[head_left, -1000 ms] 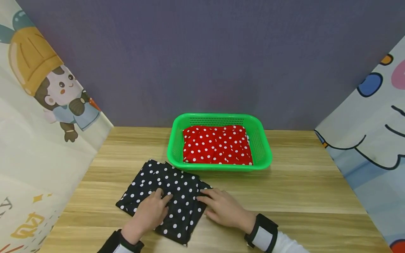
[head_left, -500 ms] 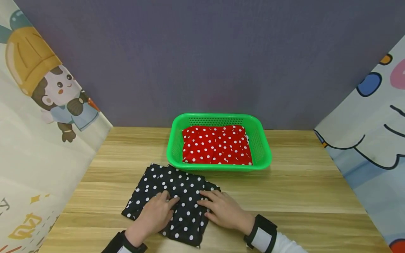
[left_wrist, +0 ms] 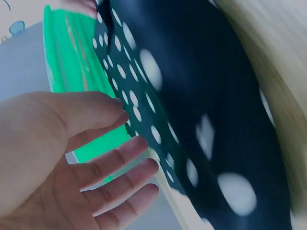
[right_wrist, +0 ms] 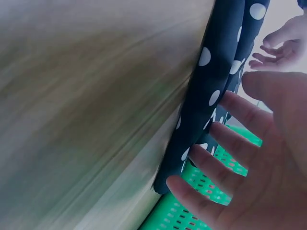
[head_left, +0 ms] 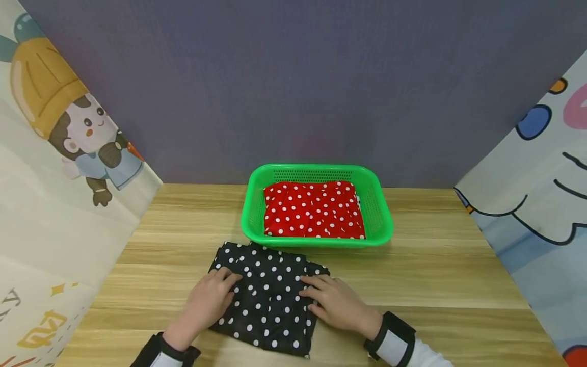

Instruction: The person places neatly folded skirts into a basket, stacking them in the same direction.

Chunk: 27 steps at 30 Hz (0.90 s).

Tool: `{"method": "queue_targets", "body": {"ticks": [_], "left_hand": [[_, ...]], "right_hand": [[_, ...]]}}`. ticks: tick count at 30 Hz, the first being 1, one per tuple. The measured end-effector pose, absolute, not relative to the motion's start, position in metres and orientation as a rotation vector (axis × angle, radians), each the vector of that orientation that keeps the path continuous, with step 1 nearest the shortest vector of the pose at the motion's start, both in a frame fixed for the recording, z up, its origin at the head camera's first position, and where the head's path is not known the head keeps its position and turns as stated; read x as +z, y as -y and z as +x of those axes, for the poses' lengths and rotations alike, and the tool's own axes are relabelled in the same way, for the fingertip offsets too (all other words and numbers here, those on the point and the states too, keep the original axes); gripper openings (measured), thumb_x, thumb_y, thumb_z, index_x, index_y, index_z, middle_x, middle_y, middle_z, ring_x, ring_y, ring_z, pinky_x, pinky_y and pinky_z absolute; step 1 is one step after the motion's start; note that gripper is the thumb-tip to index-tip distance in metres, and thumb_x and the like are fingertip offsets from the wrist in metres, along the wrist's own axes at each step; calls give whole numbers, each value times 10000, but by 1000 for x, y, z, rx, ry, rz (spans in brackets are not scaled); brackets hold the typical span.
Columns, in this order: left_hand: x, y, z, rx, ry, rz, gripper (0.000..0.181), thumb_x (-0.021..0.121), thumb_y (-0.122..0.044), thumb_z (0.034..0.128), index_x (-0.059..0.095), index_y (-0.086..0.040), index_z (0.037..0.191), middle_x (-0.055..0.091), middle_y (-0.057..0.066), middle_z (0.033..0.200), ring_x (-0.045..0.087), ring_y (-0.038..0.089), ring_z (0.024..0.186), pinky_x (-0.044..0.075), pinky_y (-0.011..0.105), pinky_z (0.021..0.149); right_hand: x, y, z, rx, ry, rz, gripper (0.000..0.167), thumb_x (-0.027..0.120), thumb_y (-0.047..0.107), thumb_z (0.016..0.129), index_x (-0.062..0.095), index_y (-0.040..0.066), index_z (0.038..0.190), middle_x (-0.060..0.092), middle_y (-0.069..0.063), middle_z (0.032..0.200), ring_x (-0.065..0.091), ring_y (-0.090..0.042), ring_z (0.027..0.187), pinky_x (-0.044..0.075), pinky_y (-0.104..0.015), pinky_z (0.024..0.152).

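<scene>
A folded black cloth with white dots [head_left: 270, 306] lies on the table in front of the basket, its far edge close to the basket's near rim. My left hand [head_left: 208, 300] is at the cloth's left edge; in the left wrist view its fingers [left_wrist: 127, 179] are loosely extended, with nothing gripped. On the opposite side, my right hand [head_left: 339, 306] rests its spread fingertips on the cloth's right edge, where a layer sticks out beyond the upper fold. In the right wrist view, those fingers [right_wrist: 211, 167] lie against the cloth's folded side.
Behind the cloth stands a green perforated basket [head_left: 385, 224] holding a red cloth with white dots [head_left: 314, 211]. The wooden table [head_left: 440, 265] meets a dark grey panel [head_left: 312, 92] at the back. Printed cartoon sheets flank it.
The black cloth has slid right and turned to lie squarer to the basket. My left hand has moved from the cloth's middle to its left edge; my right hand has shifted slightly right.
</scene>
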State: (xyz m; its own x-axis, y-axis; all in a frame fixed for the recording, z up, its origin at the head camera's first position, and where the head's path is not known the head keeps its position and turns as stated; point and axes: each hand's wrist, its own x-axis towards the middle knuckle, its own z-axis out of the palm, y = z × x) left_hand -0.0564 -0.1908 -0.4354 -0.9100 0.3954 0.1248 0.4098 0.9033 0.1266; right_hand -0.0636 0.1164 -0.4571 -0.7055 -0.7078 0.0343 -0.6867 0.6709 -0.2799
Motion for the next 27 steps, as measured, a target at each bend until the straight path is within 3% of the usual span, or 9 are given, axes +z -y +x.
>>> {"method": "queue_targets", "body": {"ticks": [5, 10, 27], "left_hand": [[-439, 200, -57, -316, 3003, -599, 338, 751, -91, 707, 669, -89, 1035, 621, 53, 1019, 595, 223, 902, 504, 389, 779], [-445, 199, -54, -391, 3056, -644, 348, 734, -95, 720, 658, -87, 1060, 622, 29, 1054, 596, 197, 944, 499, 373, 833], [-450, 166, -51, -335, 3033, -805, 354, 739, -157, 722, 647, -90, 1057, 599, 26, 1025, 578, 180, 906, 517, 343, 773]], "right_hand": [[-455, -125, -63, -445, -2804, -1134, 293, 578, 318, 891, 623, 222, 1164, 461, -23, 1381, 480, -238, 1197, 466, -475, 888], [-456, -134, -61, -464, -2812, -1072, 277, 585, 309, 885, 629, 214, 1142, 467, -25, 1376, 478, -241, 1196, 458, -478, 897], [-454, -164, -52, -521, -2878, -878, 266, 605, 265, 874, 639, 169, 1120, 496, -88, 1324, 497, -292, 1179, 463, -505, 870]]}}
